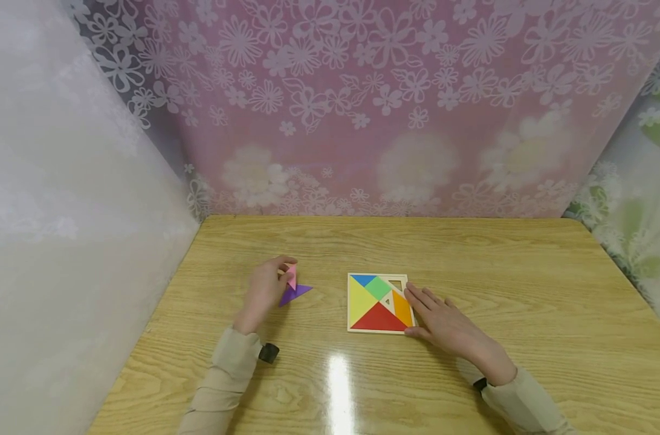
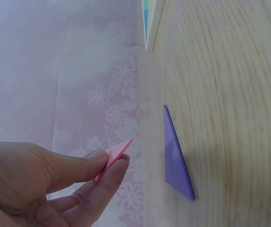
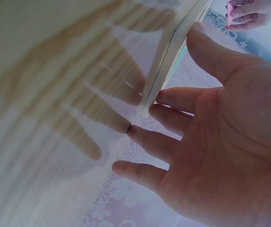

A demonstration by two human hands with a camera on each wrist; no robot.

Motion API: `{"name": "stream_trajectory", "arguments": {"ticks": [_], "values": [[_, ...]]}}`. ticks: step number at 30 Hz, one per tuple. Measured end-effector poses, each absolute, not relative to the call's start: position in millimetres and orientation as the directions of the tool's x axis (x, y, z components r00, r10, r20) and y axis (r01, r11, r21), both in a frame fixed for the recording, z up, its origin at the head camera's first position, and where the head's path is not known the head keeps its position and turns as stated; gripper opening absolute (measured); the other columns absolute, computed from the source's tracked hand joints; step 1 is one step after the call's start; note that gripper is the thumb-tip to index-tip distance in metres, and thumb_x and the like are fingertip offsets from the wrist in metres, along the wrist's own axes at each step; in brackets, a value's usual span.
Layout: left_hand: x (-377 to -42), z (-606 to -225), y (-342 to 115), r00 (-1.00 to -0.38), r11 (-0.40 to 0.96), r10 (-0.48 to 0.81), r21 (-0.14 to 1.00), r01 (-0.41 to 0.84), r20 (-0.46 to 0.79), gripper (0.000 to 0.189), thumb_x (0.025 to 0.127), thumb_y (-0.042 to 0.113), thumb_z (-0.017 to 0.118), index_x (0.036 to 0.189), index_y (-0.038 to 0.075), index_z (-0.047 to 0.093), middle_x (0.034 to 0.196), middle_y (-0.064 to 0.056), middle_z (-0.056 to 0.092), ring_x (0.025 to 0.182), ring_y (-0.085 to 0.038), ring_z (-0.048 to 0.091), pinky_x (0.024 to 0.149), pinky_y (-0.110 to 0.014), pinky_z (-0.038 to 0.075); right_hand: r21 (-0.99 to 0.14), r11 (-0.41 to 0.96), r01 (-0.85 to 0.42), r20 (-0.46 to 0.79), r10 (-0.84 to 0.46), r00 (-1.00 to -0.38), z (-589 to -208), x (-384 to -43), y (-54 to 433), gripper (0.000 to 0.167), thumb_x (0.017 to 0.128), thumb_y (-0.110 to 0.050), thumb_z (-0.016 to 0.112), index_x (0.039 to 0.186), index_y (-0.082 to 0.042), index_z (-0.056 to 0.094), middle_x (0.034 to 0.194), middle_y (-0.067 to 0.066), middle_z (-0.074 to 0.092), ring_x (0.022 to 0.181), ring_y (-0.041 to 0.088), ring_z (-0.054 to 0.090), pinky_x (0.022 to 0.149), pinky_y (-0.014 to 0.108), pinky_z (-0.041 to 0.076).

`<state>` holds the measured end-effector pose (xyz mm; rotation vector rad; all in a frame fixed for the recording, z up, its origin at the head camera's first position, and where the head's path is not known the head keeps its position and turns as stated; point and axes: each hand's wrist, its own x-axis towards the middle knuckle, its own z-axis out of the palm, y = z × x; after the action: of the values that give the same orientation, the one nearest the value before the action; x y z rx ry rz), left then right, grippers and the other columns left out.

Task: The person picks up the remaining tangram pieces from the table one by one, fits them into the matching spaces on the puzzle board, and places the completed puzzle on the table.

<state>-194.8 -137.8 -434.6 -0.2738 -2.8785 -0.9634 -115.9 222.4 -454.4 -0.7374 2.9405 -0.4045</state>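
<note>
Between its thumb and fingers my left hand (image 1: 262,293) pinches a pink triangular tangram piece (image 2: 118,152), held up off the table. Right by it, a purple triangle piece (image 1: 296,294) lies flat on the wood. A square wooden tangram tray (image 1: 376,331) stands to the right, with blue, green, yellow, red and orange pieces set in it. Two triangular places in the tray, at its upper right and near its middle, show bare board with a cut-out. My right hand (image 1: 449,326) rests along the tray's right edge, fingers straight, fingertips and thumb touching the rim.
Everything lies on a wood-grain table (image 1: 488,254). A pink flowered curtain (image 1: 330,90) hangs along its far edge, and a pale wall covering (image 1: 80,211) rises on the left. Dark wrist mounts (image 1: 269,353) show at both sleeves.
</note>
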Motion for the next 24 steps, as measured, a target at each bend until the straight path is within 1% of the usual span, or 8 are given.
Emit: {"name": "stream_trajectory", "arguments": {"ticks": [9,18,24], "values": [[-195,-434,-123,-0.964,0.777,0.179,0.573,0.260,0.194,0.026,0.094,0.003,0.070,0.120,0.005,0.071,0.098,-0.012,0.074,0.084,-0.026,0.073,0.064,-0.033,0.057,-0.263,0.852,-0.453,-0.024,-0.475,-0.880,-454,-114,221,0.080,0.095,-0.043,0.068,0.153,0.003,0.038,0.159,0.022,0.036,0.137,0.050,0.044,0.102,0.074,0.036],[-195,-434,-100,-0.956,0.733,0.220,0.614,0.293,0.195,0.021,0.093,0.002,0.071,0.114,0.002,0.071,0.096,-0.012,0.073,0.081,-0.024,0.071,0.060,-0.028,0.054,-0.259,0.852,-0.455,-0.009,-0.474,-0.881,-455,-112,219,0.078,0.096,-0.040,0.067,0.153,0.004,0.038,0.159,0.023,0.035,0.137,0.050,0.044,0.101,0.075,0.036],[-195,-436,-83,-0.945,0.708,0.264,0.626,0.327,0.194,0.020,0.094,0.003,0.070,0.114,0.004,0.071,0.094,-0.009,0.073,0.081,-0.022,0.070,0.065,-0.030,0.056,-0.259,0.853,-0.452,-0.017,-0.472,-0.881,-454,-110,218,0.077,0.096,-0.039,0.067,0.153,0.003,0.038,0.159,0.022,0.035,0.137,0.050,0.043,0.101,0.074,0.037]]}}
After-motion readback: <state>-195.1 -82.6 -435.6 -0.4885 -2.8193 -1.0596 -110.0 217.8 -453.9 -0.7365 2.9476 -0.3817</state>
